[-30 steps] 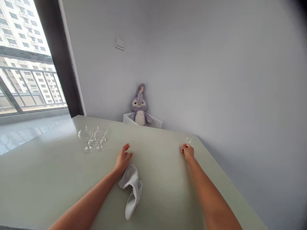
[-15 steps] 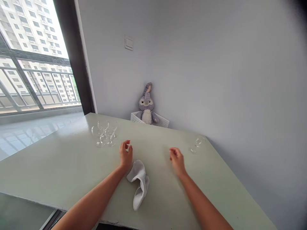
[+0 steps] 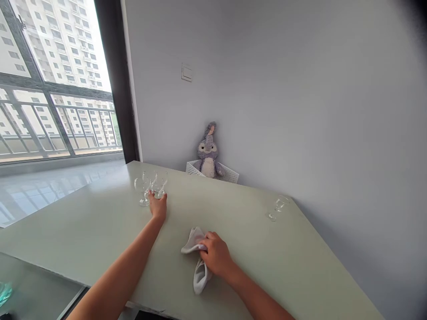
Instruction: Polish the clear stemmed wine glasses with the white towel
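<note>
My left hand (image 3: 158,207) reaches to the cluster of clear stemmed glasses at the left of the table. Its thumb and fingers are around the lower part of the nearest wine glass (image 3: 158,183); the hand hides the foot of that glass. Another wine glass (image 3: 144,201) stands just left of my fingers, and more are behind. A crumpled white cloth (image 3: 201,278) lies nearer to me, pinched from its right side by my right hand (image 3: 215,252).
On the pale green table (image 3: 240,209), a single stemmed glass (image 3: 279,204) is near the right edge. Beyond the far edge, a plush rabbit (image 3: 208,153) sits in a white perforated basket (image 3: 230,175). Walls border the back and right; a window (image 3: 60,102) is at left.
My left hand has moved forward and left from beside the cloth to the glasses. My right hand has come left and nearer, and has taken hold of the cloth.
</note>
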{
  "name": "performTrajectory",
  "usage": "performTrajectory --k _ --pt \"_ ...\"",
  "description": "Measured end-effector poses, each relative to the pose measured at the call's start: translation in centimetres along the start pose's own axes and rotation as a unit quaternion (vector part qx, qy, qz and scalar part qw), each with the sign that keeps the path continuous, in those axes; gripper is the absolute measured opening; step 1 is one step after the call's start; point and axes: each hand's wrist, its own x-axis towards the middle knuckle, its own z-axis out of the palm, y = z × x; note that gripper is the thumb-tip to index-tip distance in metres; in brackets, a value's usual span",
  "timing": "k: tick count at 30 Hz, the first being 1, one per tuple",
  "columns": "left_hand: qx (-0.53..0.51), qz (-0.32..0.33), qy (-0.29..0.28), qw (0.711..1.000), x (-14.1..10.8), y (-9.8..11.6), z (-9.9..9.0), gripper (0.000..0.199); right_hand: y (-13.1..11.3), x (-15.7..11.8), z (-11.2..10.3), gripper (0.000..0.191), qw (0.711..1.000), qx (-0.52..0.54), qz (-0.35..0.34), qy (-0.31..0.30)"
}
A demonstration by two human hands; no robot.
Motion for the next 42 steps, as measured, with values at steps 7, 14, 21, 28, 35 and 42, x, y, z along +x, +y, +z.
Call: performTrajectory --k 7,14,21,28,35,42 --pt "0.014 -0.001 -0.065 0.998 -1.5 1.1 2.1 0.059 4.1 1.0 -2.0 0.035 0.794 0.539 0.261 0.103" --pt "0.088 0.187 -0.198 0.958 -9.8 2.9 4.0 0.048 5.8 1.1 -4.6 0.037 0.679 0.625 0.271 0.272" --pt "0.093 0.308 -0.304 0.897 -14.0 1.9 4.2 0.045 5.1 -0.1 -4.7 0.037 0.832 0.304 0.161 0.434" --pt "0.151 0.451 -0.289 0.831 -14.8 1.9 3.4 0.042 1.0 0.0 -3.4 0.038 0.921 0.299 -0.012 0.251" --pt "0.215 0.572 -0.269 0.744 -14.4 2.3 2.6 0.035 2.3 0.2 -2.7 0.043 0.872 0.443 0.133 0.157" --pt "0.202 0.612 -0.328 0.691 -14.7 2.5 2.4 0.039 2.6 0.3 -3.3 0.031 0.734 0.660 0.158 0.018"
